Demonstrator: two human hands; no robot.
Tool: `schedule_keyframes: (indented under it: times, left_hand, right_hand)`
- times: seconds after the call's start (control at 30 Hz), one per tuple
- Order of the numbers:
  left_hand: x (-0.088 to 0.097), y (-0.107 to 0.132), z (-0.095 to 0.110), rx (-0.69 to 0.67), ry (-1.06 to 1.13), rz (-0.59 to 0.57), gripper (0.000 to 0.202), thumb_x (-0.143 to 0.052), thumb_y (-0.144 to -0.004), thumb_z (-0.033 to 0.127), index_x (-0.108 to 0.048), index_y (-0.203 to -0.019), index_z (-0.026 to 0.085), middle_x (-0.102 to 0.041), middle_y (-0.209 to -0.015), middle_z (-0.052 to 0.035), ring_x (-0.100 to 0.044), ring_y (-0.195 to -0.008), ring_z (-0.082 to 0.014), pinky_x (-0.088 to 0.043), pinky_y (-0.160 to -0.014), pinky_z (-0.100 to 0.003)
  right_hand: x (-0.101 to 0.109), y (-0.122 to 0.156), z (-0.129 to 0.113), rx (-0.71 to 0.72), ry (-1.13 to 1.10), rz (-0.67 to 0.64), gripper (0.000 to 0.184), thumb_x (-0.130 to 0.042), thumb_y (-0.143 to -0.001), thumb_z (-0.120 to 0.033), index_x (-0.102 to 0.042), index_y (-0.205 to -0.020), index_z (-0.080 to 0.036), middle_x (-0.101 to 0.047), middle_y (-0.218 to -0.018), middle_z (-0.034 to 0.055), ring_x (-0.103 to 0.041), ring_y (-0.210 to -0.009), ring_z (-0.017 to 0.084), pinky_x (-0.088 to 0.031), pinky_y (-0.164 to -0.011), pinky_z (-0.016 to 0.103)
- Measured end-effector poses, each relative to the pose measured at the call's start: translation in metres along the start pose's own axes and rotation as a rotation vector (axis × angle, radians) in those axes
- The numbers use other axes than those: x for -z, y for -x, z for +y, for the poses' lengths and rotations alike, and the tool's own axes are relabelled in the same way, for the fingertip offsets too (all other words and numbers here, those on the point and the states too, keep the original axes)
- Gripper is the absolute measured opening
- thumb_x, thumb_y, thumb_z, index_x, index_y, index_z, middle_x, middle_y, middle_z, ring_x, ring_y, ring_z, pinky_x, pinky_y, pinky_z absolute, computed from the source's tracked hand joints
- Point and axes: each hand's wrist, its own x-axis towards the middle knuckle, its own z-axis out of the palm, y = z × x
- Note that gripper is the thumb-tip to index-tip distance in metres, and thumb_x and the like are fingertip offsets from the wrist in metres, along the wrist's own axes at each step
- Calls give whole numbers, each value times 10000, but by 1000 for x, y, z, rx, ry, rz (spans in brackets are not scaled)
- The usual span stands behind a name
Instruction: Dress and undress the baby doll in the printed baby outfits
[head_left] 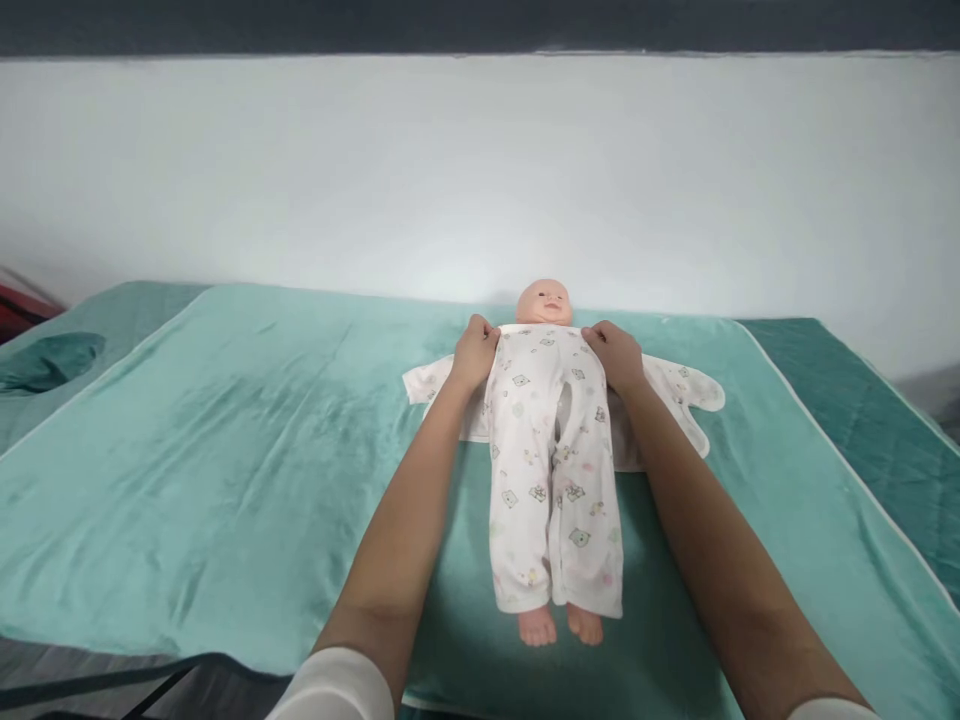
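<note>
A baby doll lies on its back, its head near the wall and its bare feet toward me. White printed baby pants are spread over its front, from just below the chin down to the ankles. My left hand pinches the left corner of the waistband. At the right corner, my right hand grips the waistband too, so the top edge is stretched between both. Beneath lies a white printed baby shirt, its sleeves spread out to both sides. The doll's torso and legs are hidden under the pants.
A light green blanket covers the bed, over a darker green quilted cover. Behind it rises a white wall. Something red shows at the far left. A dark metal bar runs along the lower left.
</note>
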Motion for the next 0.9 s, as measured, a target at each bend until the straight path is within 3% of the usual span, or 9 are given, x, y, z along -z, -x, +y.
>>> schedule_keyframes:
  times: [0.13, 0.3, 0.47, 0.7, 0.8, 0.9]
  left_hand:
    - [-10, 3, -1, -20, 2, -17, 36, -556, -928, 225, -572, -895, 225, -654, -903, -32, -597, -861, -200, -459, -846, -326]
    - [-16, 12, -8, -218, 40, -64, 337, -496, -928, 169, -736, -1146, 263, -682, -1217, -59, -610, -1146, -206, -447, -1054, -336]
    - [-13, 29, -18, -259, -3, -66, 446, -500, -905, 151, -719, -1271, 281, -606, -1436, -77, -534, -1320, -261, -338, -1174, -423]
    - [-1, 72, -27, -271, 103, -49, 459, -503, -950, 278, -606, -1396, 266, -443, -1604, -69, -352, -1496, -252, -189, -1260, -431]
    - [3, 85, -29, -311, 61, -65, 461, -494, -969, 304, -560, -1424, 269, -405, -1625, -74, -306, -1519, -252, -151, -1271, -440]
    - [5, 92, -23, -315, -20, 12, 379, -504, -962, 278, -616, -1324, 272, -472, -1561, -80, -305, -1502, -269, -198, -1255, -444]
  right_hand:
    - [-7, 7, 2, 21, -90, 50, 255, -541, -901, -445, -662, -848, -227, -697, -834, 51, -594, -780, 224, -456, -767, 348]
    - [-6, 28, 10, 354, -219, 49, 373, -460, -963, -417, -732, -1139, -234, -709, -1181, 94, -621, -1110, 260, -473, -1009, 423]
    - [0, 41, 21, 455, -117, 21, 447, -464, -952, -381, -688, -1294, -202, -666, -1338, 122, -569, -1267, 300, -415, -1117, 504]
    - [6, 83, 28, 370, -170, 106, 417, -535, -887, -340, -713, -1248, -228, -621, -1405, 101, -518, -1343, 301, -367, -1173, 541]
    - [9, 94, 24, 270, -193, 92, 412, -551, -848, -329, -725, -1192, -182, -676, -1273, 139, -595, -1194, 317, -456, -1071, 541]
    - [12, 95, 21, 100, -264, 9, 383, -585, -827, -345, -727, -1125, -151, -739, -1094, 149, -660, -1009, 318, -529, -942, 520]
